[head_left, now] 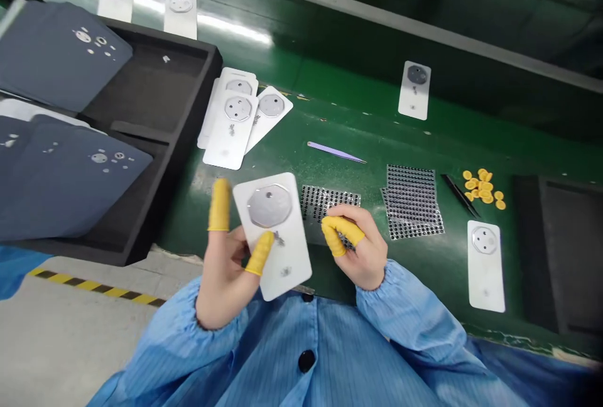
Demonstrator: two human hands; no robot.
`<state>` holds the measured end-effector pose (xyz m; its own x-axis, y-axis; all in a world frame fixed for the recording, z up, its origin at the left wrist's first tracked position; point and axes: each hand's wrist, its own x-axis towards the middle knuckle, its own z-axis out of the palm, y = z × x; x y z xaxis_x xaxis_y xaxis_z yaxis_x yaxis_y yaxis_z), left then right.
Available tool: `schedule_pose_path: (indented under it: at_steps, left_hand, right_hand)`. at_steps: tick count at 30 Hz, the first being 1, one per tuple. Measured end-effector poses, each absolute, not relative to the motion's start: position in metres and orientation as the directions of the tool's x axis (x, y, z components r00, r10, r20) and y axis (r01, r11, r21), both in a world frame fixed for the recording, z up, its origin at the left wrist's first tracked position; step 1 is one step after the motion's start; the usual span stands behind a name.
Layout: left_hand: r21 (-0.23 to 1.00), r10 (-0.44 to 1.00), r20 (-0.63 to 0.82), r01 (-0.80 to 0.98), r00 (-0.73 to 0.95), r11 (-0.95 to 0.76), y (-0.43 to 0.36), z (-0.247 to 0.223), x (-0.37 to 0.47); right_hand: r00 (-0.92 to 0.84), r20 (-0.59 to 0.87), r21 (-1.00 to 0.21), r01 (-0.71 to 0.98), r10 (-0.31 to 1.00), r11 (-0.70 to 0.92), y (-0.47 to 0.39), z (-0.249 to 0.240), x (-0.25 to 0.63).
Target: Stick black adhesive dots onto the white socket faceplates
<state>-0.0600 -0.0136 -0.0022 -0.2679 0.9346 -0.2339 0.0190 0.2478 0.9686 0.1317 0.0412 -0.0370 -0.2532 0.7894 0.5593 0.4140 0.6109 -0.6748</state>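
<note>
My left hand grips a white phone back cover with a round-cornered grey camera plate near its top. The thumb lies on the cover's face and the index finger sticks up apart from it; the other fingers are partly hidden behind. To its right, my right hand is closed, thumb and index fingertips pinched together; anything between them is too small to make out. It hovers over or touches a sheet of small black dots, partly covering it. Yellow finger cots are on the thumb and index finger of both hands.
Several white covers are piled on the green bench beside a black tray holding dark blue sheets. Purple tweezers, more dotted sheets, black tweezers, yellow finger cots and another black tray lie around.
</note>
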Motion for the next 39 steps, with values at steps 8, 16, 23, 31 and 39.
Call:
schedule_pose_path:
  at_steps: [8,16,23,31,39]
  left_hand:
    - [0.982,0.959,-0.187,-0.039,-0.213,0.183,-0.019,0.003,-0.023]
    - [0.987,0.976,-0.163,-0.012,-0.148,0.163,-0.012,0.009,-0.021]
    - [0.986,0.976,-0.163,-0.002,-0.145,0.164,-0.012,0.01,-0.02]
    - [0.972,0.963,-0.235,-0.044,-0.134,0.231,-0.007,0.006,-0.015]
    - [0.933,0.958,-0.264,-0.283,-0.111,0.224,-0.005,0.005,-0.01]
  right_hand:
    - [-0.465,0.531,-0.63,0.343,0.708,0.697,0.038,-0.006,0.132]
    - [-0.535,0.603,-0.48,0.349,0.592,0.805,0.038,-0.008,0.139]
    - [-0.575,0.565,-0.481,0.353,0.592,0.803,0.037,-0.009,0.139]
    - [-0.531,0.497,-0.632,0.321,0.687,0.705,0.027,-0.025,0.14]
    - [-0.404,0.485,-0.76,0.244,0.776,0.602,0.03,-0.019,0.149]
